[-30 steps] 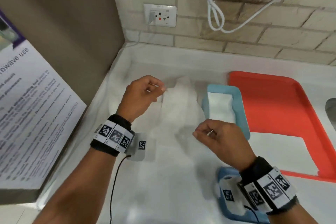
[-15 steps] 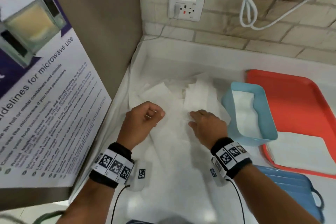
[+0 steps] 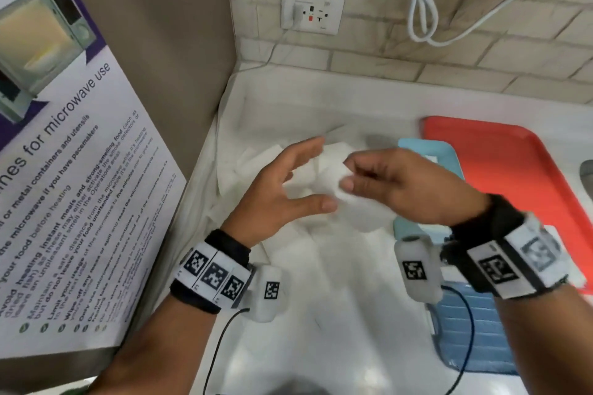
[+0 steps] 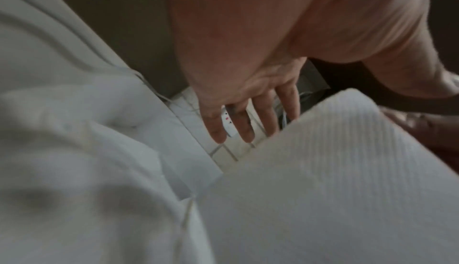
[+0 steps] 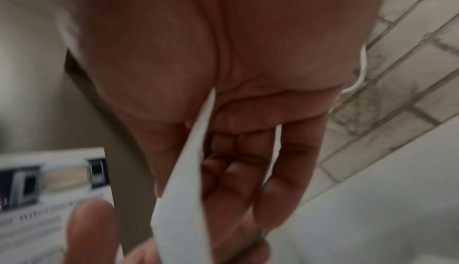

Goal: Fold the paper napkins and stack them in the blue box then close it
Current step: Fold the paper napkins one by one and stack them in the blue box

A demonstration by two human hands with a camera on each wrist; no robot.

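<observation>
My right hand [image 3: 348, 175] pinches a white paper napkin [image 3: 362, 212] by its upper edge and holds it above the counter. In the right wrist view the napkin [image 5: 188, 170] runs edge-on between thumb and fingers. My left hand [image 3: 316, 175] is open beside it, fingers spread, holding nothing; its straight fingers [image 4: 238, 123] reach past the ribbed napkin [image 4: 323, 170]. A pile of loose napkins [image 3: 266, 157] lies in the counter corner. The blue box [image 3: 430, 151] stands behind my right hand, mostly hidden. Its blue lid [image 3: 475, 330] lies near the front right.
A red tray [image 3: 513, 170] sits to the right of the box. A microwave-use poster [image 3: 64, 186] on a panel bounds the left side. The tiled wall behind carries a socket [image 3: 313, 11] and a hanging white cable [image 3: 426, 9].
My right hand has lifted a napkin off the pile and raised it. My left hand has uncurled and now spreads open next to it.
</observation>
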